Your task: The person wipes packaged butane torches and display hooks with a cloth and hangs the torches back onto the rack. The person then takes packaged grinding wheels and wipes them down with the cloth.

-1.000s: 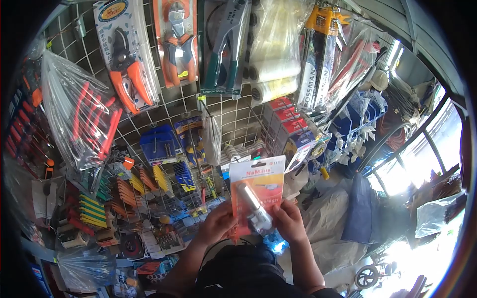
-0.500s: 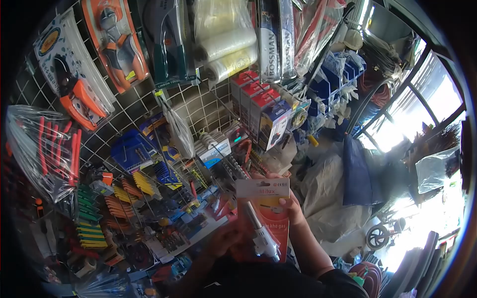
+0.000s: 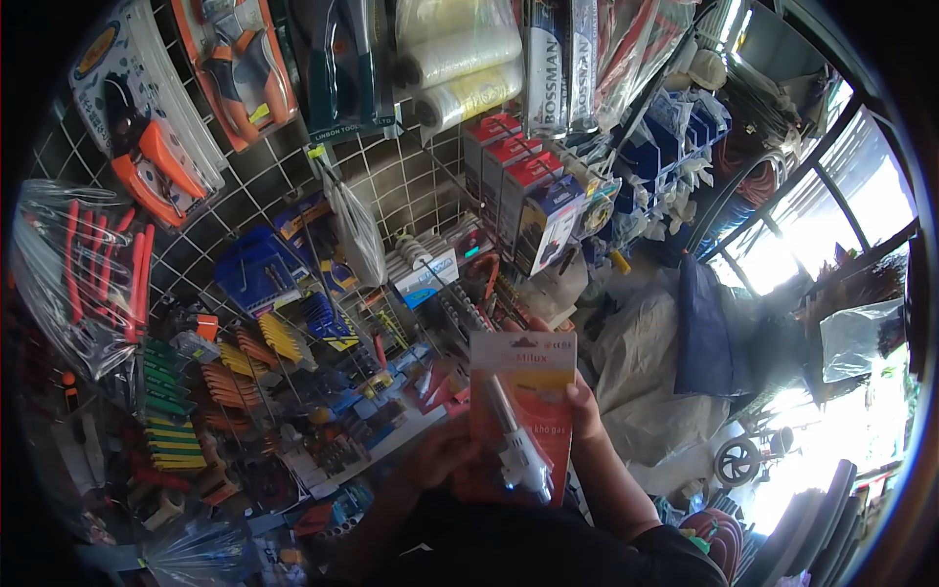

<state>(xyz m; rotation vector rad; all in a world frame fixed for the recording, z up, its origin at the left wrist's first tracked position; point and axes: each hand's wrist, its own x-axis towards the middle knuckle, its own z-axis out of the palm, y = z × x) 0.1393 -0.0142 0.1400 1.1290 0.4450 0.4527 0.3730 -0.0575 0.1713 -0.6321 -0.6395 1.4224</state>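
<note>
A wire rack (image 3: 383, 164) hung with tools filled the upper left of the frame, above a carded package (image 3: 550, 406) that faced the camera at lower centre. The right hand (image 3: 588, 416) was clamped on the package's right edge, thumb in front; the left hand (image 3: 438, 456), in shadow, lay at the opposite edge, its grip impossible to tell. The torch (image 3: 520, 448) on the front probably left the pack light but bottom-heavy, its card stiff yet bendable, its plastic slick, making the side edges a surer hold than the hanging slot (image 3: 524, 342)
</note>
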